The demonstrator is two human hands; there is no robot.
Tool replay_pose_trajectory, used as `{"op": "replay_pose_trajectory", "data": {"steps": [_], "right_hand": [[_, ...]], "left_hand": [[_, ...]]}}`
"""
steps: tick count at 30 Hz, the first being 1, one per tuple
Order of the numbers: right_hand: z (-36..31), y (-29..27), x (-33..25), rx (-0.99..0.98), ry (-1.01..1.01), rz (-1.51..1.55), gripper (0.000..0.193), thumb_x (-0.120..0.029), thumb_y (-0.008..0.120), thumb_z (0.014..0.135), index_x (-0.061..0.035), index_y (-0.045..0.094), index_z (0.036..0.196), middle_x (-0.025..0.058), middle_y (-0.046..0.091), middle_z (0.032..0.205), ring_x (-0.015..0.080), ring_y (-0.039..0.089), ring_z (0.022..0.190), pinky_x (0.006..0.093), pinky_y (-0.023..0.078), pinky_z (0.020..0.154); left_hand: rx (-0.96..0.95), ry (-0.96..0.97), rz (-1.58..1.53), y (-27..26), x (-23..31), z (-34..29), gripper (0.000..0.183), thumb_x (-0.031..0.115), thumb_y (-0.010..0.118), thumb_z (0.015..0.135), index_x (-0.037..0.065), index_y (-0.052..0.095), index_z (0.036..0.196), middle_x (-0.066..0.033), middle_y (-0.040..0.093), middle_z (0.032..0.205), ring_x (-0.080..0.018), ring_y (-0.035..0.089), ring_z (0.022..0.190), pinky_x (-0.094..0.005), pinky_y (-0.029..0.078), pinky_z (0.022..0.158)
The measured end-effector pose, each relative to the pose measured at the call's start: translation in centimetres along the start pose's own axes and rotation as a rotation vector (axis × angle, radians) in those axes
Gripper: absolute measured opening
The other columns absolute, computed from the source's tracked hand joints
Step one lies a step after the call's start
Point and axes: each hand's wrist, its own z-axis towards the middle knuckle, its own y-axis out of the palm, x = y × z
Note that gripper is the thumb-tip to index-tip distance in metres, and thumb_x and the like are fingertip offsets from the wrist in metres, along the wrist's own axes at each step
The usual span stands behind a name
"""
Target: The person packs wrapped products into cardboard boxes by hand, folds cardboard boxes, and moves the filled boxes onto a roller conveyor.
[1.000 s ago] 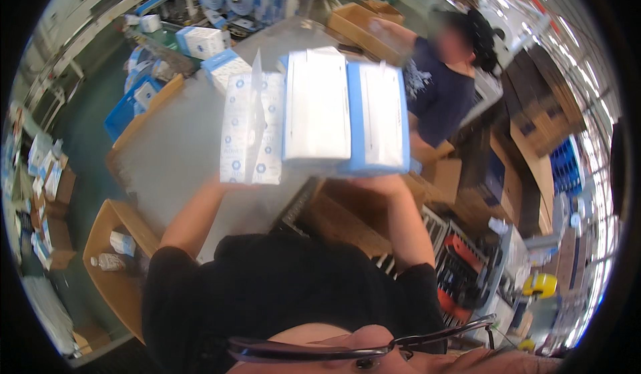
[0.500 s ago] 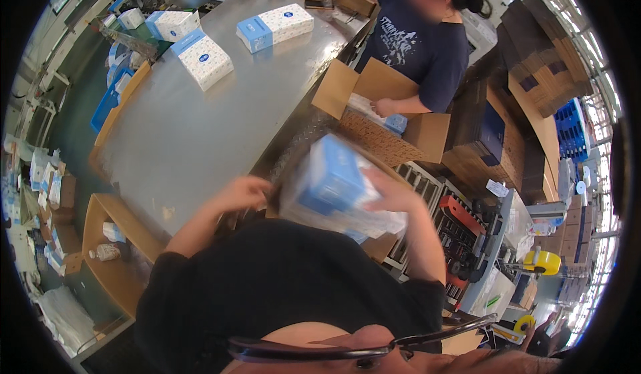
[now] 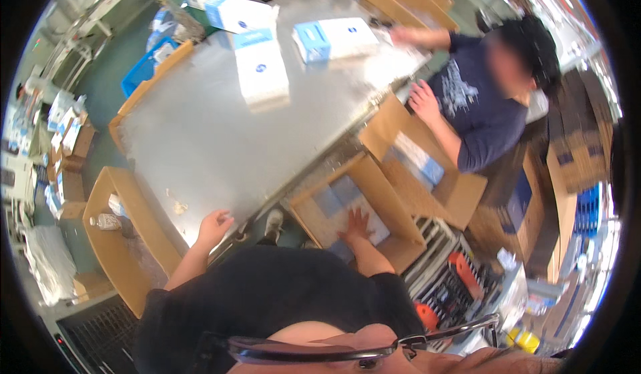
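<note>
My right hand (image 3: 357, 225) lies with fingers spread on the packs inside an open cardboard box (image 3: 394, 235) in front of me. Those blue-and-white packs (image 3: 339, 196) lie flat in the box, partly covered by the hand. My left hand (image 3: 215, 228) hovers by the near edge of the metal table (image 3: 193, 140), its fingers loosely apart and nothing in them. Farther up the table lie blue-and-white packs: one upright in the picture (image 3: 262, 70), one to its right (image 3: 344, 39) and one behind to the left (image 3: 234, 15).
At the right, a co-worker (image 3: 487, 107) stands by another open box (image 3: 461, 200) with packs inside. A long carton (image 3: 110, 240) holding a bottle (image 3: 105, 222) is at my left. Flattened cardboard (image 3: 581, 134) is stacked far right. Rollers (image 3: 427, 250) run beside my box.
The blue-and-white pack that was by my right hand is now down in the box, under the spread hand. The co-worker's hand has come up out of their box. My view has turned.
</note>
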Motion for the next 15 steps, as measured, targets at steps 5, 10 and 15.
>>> {"op": "replay_pose_trajectory", "data": {"steps": [5, 10, 15], "right_hand": [[6.3, -6.1, -5.3, 0.938, -0.256, 0.752, 0.026, -0.005, 0.065, 0.085, -0.0012, 0.056, 0.109, 0.0165, 0.055, 0.108, 0.0327, 0.053, 0.100, 0.0420, 0.045, 0.085], [7.7, -23.8, -20.7, 0.802, -0.720, 0.587, 0.029, -0.020, 0.067, 0.087, -0.0019, 0.061, 0.109, 0.0178, 0.064, 0.105, 0.0342, 0.060, 0.102, 0.0397, 0.047, 0.090], [22.3, -26.3, -29.5, 0.536, -0.455, 0.726, 0.052, -0.032, 0.065, 0.089, 0.0035, 0.055, 0.126, 0.0225, 0.060, 0.124, 0.0340, 0.058, 0.114, 0.0395, 0.046, 0.095]], "left_hand": [[0.045, -0.026, 0.027, -5.6, 1.7, 3.2, 0.040, 0.029, 0.070, 0.085, 0.002, 0.064, 0.114, -0.0126, 0.070, 0.093, -0.0238, 0.067, 0.088, -0.0352, 0.053, 0.078], [0.107, 0.083, -0.023, -8.1, 2.4, 13.4, 0.041, 0.032, 0.067, 0.087, 0.003, 0.064, 0.116, -0.0134, 0.070, 0.103, -0.0265, 0.066, 0.097, -0.0367, 0.052, 0.085], [0.079, 0.269, -0.388, -7.1, 7.7, 30.6, 0.049, 0.036, 0.063, 0.091, 0.002, 0.058, 0.125, -0.0177, 0.063, 0.123, -0.0267, 0.061, 0.115, -0.0363, 0.047, 0.097]]}}
